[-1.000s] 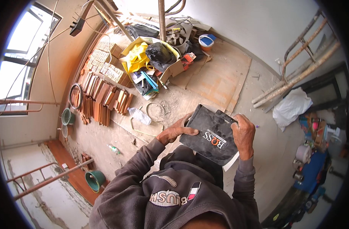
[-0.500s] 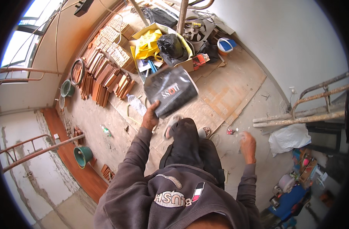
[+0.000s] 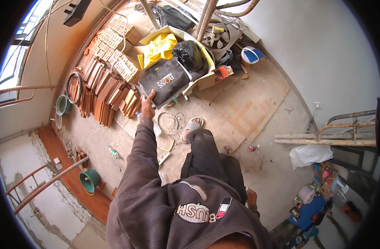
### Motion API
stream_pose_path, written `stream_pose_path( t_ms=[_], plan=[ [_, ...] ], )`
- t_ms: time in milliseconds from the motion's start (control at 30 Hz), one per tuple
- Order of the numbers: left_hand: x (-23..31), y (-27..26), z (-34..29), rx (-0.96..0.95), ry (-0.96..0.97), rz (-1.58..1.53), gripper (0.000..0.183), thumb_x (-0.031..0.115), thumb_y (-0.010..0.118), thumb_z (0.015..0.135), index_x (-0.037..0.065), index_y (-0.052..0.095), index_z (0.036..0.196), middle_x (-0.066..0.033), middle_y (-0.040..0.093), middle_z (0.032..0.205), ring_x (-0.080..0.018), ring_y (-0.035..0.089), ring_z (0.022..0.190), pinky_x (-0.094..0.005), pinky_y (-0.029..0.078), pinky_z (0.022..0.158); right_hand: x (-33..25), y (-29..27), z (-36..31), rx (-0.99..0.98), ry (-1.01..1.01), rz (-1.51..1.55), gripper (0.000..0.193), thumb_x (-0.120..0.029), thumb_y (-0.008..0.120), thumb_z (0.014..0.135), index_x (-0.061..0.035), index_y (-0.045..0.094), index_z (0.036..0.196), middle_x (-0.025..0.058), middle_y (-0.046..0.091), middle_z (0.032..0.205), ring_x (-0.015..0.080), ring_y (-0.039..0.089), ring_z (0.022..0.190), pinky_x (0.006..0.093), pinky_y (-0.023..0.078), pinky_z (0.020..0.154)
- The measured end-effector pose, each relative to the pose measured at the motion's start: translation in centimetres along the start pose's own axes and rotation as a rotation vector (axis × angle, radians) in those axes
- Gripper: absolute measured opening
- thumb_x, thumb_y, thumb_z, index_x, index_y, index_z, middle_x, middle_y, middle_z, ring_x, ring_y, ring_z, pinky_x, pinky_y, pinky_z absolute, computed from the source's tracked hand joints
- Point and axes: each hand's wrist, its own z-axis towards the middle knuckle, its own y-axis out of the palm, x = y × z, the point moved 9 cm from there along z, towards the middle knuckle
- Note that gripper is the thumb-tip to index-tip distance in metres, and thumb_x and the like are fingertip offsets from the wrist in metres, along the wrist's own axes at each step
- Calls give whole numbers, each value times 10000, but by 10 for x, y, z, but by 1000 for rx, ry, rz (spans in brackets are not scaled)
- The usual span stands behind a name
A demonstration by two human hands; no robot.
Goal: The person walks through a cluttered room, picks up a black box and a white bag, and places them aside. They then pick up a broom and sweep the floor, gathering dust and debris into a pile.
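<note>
My left hand (image 3: 148, 106) is closed on the lower left corner of a flat black bag (image 3: 165, 81) with light lettering. The bag lies against the near side of a carton (image 3: 195, 84), covering part of its opening. Inside the carton are a yellow bag (image 3: 160, 47) and a bulging black plastic bag (image 3: 188, 54). My right hand (image 3: 251, 197) hangs low beside my right thigh, partly hidden by my clothes, and its fingers do not show clearly.
Stacked reddish tiles or bricks (image 3: 100, 87) stand left of the carton. A fan (image 3: 216, 38) and a bucket (image 3: 245, 58) are behind it to the right. Metal scaffold bars (image 3: 323, 139) jut in at right. A wire coil (image 3: 168, 123) lies near my foot.
My left hand has carried the black bag forward and left, up to the carton. My right hand has dropped back to my side. My foot has stepped forward.
</note>
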Motion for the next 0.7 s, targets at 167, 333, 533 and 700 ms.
stream_pose_path(
  t_ms=[167,333,533,700],
  plan=[
    [6,-27,42,190,41,165,977,326,807,642,-106,255,1323,-190,385,1318,-264,380,1216,-370,302,994,-31,21,1,100,-278,-70,238,-10,478,701,26,651,860,110,636,720,159,597,614,291,478,570],
    [-21,-43,13,8,-160,340,810,370,734,711,2,336,1313,-157,420,1293,-319,401,1184,-494,392,884,-92,31,-12,162,-282,-103,243,-37,474,707,17,663,849,98,642,726,151,589,644,285,470,595],
    [-69,-84,-29,-202,-375,503,622,337,703,764,8,442,1222,-112,554,1037,-254,544,894,-424,477,688,-110,32,-19,129,-225,68,242,-31,466,738,2,655,885,59,600,670,125,534,515,264,437,465],
    [-64,-86,-65,-332,-417,809,587,310,695,781,-69,475,1170,-133,604,937,-241,599,810,-374,494,644,-104,39,-33,125,-131,202,220,-19,460,755,4,642,877,33,555,621,114,517,495,249,442,450]
  ],
)
